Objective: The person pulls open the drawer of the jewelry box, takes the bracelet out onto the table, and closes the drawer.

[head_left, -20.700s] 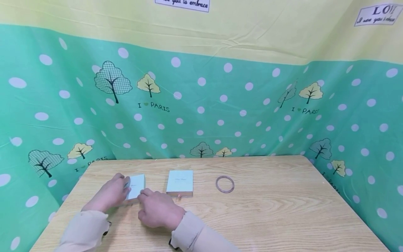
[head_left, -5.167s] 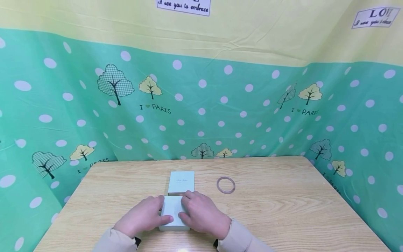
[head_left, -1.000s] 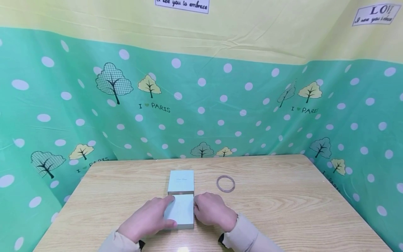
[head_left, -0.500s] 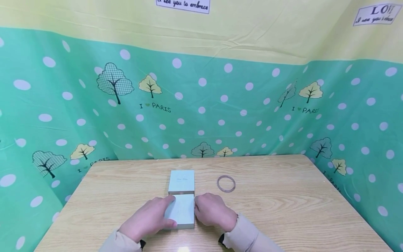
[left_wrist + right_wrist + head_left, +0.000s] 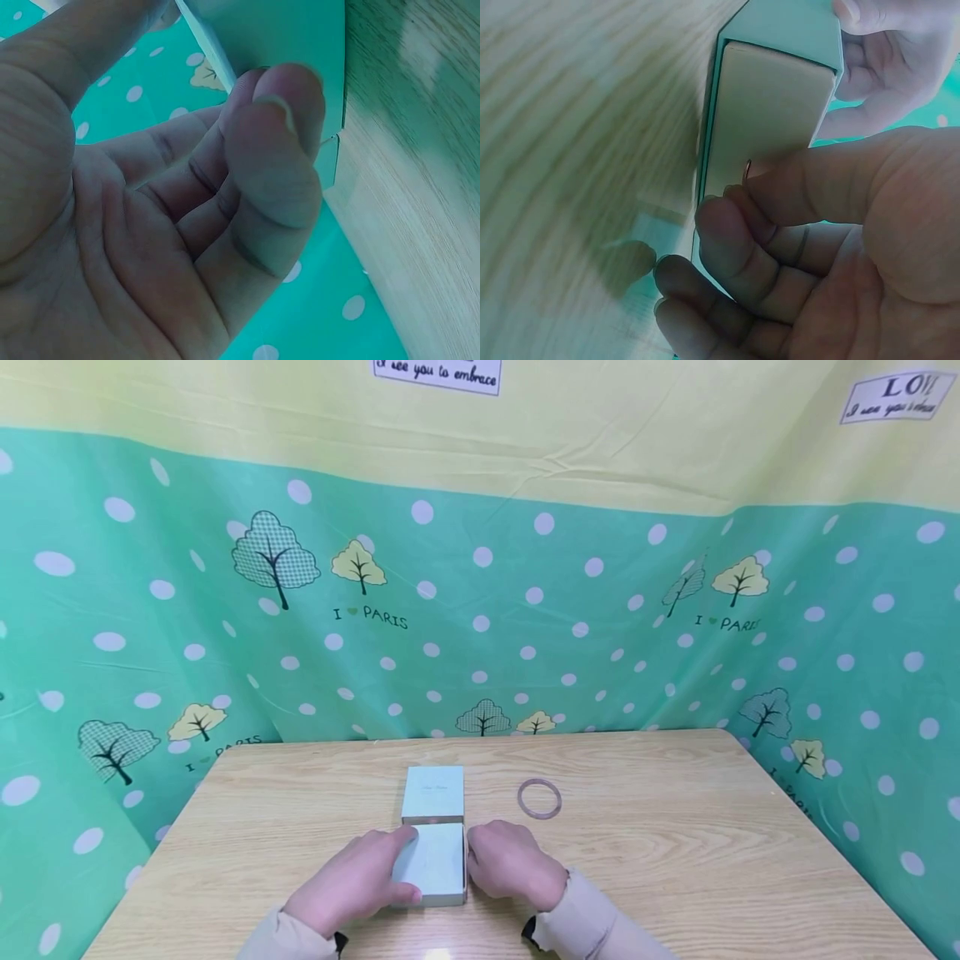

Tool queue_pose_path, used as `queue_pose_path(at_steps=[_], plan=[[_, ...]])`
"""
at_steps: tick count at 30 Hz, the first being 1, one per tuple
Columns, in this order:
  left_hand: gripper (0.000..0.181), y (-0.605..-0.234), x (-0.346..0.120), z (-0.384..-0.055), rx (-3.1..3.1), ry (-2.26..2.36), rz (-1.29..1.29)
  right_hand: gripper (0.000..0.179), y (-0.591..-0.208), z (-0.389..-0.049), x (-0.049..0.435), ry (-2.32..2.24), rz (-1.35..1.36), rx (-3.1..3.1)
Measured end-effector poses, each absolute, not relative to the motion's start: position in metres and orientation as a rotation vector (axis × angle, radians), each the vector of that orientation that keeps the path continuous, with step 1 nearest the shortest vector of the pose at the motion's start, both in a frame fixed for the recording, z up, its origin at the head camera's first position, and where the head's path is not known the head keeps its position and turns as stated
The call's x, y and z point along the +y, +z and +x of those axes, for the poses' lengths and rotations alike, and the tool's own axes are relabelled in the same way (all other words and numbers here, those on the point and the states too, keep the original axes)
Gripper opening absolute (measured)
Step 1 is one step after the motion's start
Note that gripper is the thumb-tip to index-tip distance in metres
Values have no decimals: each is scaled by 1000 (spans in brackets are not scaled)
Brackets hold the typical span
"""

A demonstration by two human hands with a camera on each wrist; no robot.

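A pale blue drawer-style jewelry box (image 5: 433, 860) sits near the table's front. My left hand (image 5: 352, 877) grips its left side, thumb at the near corner and fingers at the far one. At the opposite side, my right hand (image 5: 513, 864) pinches the small pull ribbon (image 5: 748, 169) between thumb and index finger. In the right wrist view the pinkish drawer face (image 5: 772, 105) stands within the blue outer sleeve (image 5: 787, 22). Directly behind lies a second pale blue box (image 5: 435, 789) with small lettering on top. A mauve bangle (image 5: 540, 816) lies flat farther right.
The wood-grain table (image 5: 675, 843) runs back to a green polka-dot cloth (image 5: 480, 585) hanging behind and along both sides. The two boxes stand almost edge to edge.
The box moved from the table's left to in front of the second box and was turned. Over the last second, a thin pinkish drawer edge has appeared at its right side beside my right hand.
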State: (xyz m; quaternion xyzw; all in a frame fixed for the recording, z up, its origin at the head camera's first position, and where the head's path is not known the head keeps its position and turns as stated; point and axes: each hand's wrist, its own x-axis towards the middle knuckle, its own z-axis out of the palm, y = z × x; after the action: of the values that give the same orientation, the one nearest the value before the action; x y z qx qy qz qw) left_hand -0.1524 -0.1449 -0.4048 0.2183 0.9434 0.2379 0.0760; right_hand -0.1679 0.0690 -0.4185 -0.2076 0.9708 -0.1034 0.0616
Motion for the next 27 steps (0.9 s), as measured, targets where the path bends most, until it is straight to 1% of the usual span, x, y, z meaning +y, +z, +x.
queue_pose_path(at_steps=[20, 27], plan=[[77, -403, -144, -152, 2813, 712, 640, 25, -417, -169, 70, -339, -649, 2939], [76, -404, -144, -152, 2831, 712, 671, 24, -417, -168, 70, -358, -631, 2926]])
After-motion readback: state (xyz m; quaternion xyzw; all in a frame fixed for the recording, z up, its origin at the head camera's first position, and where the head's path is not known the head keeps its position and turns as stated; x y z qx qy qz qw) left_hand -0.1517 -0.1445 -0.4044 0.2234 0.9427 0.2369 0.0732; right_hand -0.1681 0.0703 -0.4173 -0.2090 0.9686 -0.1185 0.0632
